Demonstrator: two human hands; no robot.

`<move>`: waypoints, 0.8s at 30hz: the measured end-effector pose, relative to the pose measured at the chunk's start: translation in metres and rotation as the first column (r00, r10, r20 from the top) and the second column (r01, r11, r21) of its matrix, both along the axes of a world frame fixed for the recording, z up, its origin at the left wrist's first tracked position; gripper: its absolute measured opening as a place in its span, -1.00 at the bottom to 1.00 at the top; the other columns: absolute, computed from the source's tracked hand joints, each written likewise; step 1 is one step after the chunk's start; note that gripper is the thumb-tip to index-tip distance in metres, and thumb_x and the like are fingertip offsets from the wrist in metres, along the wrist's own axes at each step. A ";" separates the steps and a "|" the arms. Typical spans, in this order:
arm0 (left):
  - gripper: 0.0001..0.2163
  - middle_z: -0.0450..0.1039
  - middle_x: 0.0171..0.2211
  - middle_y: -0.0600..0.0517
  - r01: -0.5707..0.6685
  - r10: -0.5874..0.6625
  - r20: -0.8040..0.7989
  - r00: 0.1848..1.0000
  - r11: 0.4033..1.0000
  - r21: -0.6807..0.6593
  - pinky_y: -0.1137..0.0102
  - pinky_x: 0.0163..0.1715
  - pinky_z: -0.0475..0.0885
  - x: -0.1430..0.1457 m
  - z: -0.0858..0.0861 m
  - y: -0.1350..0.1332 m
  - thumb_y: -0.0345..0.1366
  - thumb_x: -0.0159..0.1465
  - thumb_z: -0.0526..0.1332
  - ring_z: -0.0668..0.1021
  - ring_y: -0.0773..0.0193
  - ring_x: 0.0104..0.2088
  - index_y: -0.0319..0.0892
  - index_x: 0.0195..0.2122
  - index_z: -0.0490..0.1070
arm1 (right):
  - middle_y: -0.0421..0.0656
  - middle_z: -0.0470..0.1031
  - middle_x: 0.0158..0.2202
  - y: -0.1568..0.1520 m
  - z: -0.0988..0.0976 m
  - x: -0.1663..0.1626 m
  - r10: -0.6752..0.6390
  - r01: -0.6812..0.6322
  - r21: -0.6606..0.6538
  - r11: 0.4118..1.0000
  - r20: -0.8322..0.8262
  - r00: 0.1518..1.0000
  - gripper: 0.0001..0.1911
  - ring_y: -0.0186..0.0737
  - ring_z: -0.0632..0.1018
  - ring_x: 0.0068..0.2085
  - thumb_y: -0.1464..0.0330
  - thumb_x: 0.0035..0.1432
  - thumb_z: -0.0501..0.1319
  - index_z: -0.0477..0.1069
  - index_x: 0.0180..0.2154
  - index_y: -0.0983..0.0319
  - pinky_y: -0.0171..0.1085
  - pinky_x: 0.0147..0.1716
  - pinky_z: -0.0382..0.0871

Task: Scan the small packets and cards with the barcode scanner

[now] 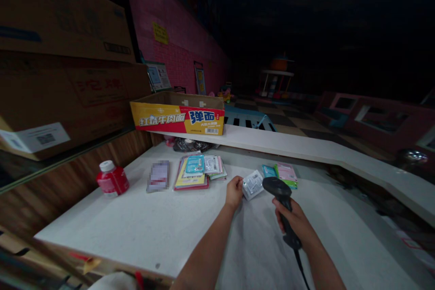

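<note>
My left hand (234,192) pinches the left edge of a small silver-white packet (253,185), whose printed face is tilted up. Wrapped around the handle of a black barcode scanner (284,208) is my right hand (295,219). The scanner's head is just right of the packet and points toward it; a cable hangs from its lower end. Behind the scanner lies a small group of blue, green and pink packets (287,172). Left of my left hand is a pile of flat packets (190,180) in yellow, blue, white and red.
A red bottle (112,179) with a white cap and a blurred-out flat object (159,176) stand on the white table (136,231). A yellow and red carton (180,115) sits on the raised ledge (288,142) behind. Large cardboard boxes (68,86) are stacked at left.
</note>
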State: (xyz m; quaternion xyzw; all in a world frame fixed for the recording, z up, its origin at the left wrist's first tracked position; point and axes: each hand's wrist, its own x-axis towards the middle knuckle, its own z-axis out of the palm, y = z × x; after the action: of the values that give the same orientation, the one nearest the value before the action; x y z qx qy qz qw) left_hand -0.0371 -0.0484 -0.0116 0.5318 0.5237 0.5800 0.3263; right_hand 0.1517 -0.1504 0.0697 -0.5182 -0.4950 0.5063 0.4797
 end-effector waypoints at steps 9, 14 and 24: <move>-0.85 0.34 -0.57 0.09 0.015 -0.014 -0.022 1.000 0.999 0.044 0.46 -0.46 0.31 -0.002 -0.004 0.005 -0.27 0.18 0.06 0.43 0.30 -0.48 -0.18 -0.44 0.36 | -0.32 0.38 -0.63 0.027 -0.037 -0.004 -0.098 0.074 -0.073 0.995 -0.432 0.897 -0.46 -0.40 0.34 -0.69 0.00 -0.15 0.42 0.41 -0.24 0.23 -0.42 -0.76 0.21; -0.84 0.31 -0.58 0.11 0.039 -0.040 0.008 0.999 0.998 0.041 0.48 -0.50 0.28 -0.002 -0.001 0.005 -0.24 0.19 0.06 0.39 0.33 -0.52 -0.18 -0.42 0.35 | -0.31 0.37 -0.63 0.028 -0.049 -0.004 -0.110 0.093 -0.058 0.994 -0.502 0.858 -0.49 -0.41 0.33 -0.69 0.00 -0.10 0.40 0.42 -0.24 0.24 -0.42 -0.75 0.20; -0.85 0.30 -0.59 0.12 -0.044 0.043 0.119 0.992 0.999 0.002 0.51 -0.61 0.28 -0.002 0.001 -0.015 -0.21 0.17 0.12 0.36 0.38 -0.60 -0.17 -0.43 0.34 | -0.29 0.39 -0.62 0.028 -0.053 0.006 -0.114 0.083 -0.081 0.993 -0.563 0.819 -0.51 -0.39 0.35 -0.66 0.03 -0.10 0.41 0.44 -0.26 0.24 -0.42 -0.73 0.22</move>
State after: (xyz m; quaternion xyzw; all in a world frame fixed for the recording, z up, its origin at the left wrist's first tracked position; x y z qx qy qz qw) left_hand -0.0390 -0.0633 -0.0106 0.4855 0.5136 0.6187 0.3430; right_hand 0.1572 -0.1228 0.0163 -0.3820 -0.2896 0.6245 0.6166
